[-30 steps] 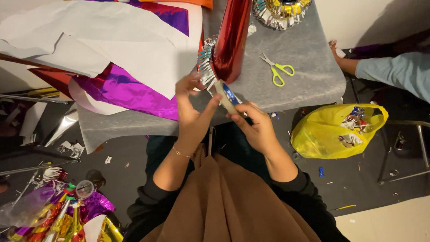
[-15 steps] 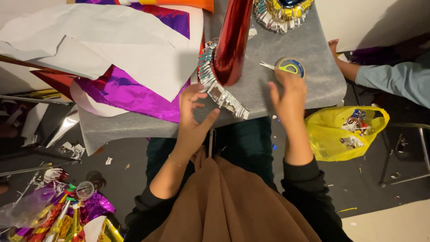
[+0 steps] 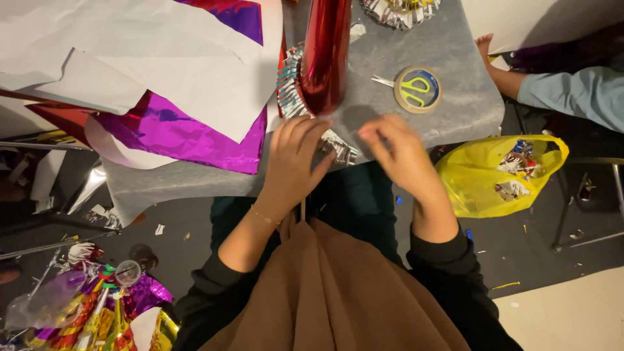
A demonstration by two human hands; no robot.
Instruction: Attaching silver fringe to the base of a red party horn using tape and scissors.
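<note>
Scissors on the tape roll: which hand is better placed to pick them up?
Probably the right hand: it sits nearer the yellow-handled scissors with bare grey tabletop between, while the left hand presses the fringed foil strip.

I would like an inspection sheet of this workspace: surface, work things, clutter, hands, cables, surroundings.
Surface: grey table, mostly covered at left by white paper sheets and purple foil.
Job's things: fringed foil strip at the table's near edge, beside a red foil cone.
Clutter: tape roll with yellow scissors lying on it.
Hands: left hand presses on the strip; right hand pinches near its end, grip unclear.
Cables: nothing seen.
Surroundings: yellow bag of scraps on the floor; another person's sleeve at right; foil scraps lower left.
</note>
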